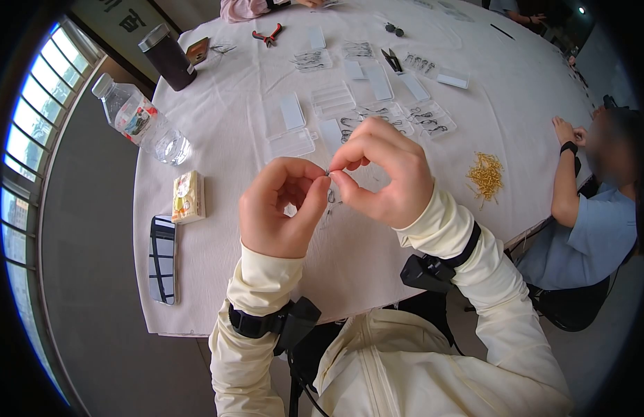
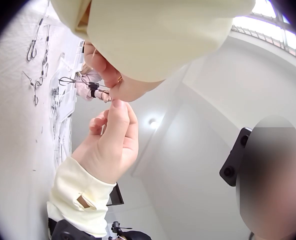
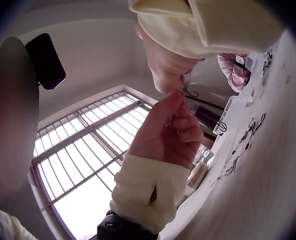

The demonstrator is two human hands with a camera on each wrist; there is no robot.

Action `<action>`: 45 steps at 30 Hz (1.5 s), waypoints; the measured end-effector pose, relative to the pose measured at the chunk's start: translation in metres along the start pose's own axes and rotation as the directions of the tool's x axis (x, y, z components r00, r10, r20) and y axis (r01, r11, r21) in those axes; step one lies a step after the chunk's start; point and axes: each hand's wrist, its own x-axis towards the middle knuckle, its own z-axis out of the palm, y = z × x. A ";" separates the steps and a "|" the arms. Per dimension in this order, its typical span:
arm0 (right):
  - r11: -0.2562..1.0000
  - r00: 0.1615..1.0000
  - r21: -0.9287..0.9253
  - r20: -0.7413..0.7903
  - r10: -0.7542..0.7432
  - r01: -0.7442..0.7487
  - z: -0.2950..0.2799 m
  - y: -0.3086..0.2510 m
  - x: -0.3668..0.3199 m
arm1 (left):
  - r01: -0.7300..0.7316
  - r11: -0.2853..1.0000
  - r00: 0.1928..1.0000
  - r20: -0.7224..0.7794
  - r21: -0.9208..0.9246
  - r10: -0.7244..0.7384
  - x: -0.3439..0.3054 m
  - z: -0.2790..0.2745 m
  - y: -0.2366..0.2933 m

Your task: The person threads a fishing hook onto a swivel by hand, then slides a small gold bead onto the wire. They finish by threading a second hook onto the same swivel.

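My left hand [image 1: 277, 205] and right hand [image 1: 391, 170] meet fingertip to fingertip above the table. Between them, thumbs and forefingers pinch a small dark fishing rig [image 2: 68, 80]. Its thin loop sticks out beyond the fingers in the left wrist view. The right wrist view shows a hook-like dark end [image 3: 192, 93] close by the fingertips. The part right inside the pinch is hidden. On the cloth under the hands lie more dark rigs [image 3: 245, 135] with loops and small joints.
Clear plastic boxes [image 1: 291, 142], several holding dark rigs, spread across the table beyond the hands. A golden heap of small pieces [image 1: 485, 175] lies right. Bottle [image 1: 148, 125], tissue pack [image 1: 188, 197] and phone [image 1: 163, 260] line the left side. Another person [image 1: 579, 208] sits at right.
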 end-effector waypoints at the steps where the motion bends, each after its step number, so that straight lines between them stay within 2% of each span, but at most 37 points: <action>1: 1.000 1.000 -0.008 0.002 -0.018 0.018 0.000 0.001 0.000 | -0.005 1.000 1.000 0.004 0.014 0.005 0.000 0.000 0.000; 45: 0.998 0.999 0.022 0.008 -0.054 0.054 0.003 -0.002 0.000 | 0.070 0.990 0.996 0.067 -0.119 -0.063 -0.001 0.000 0.005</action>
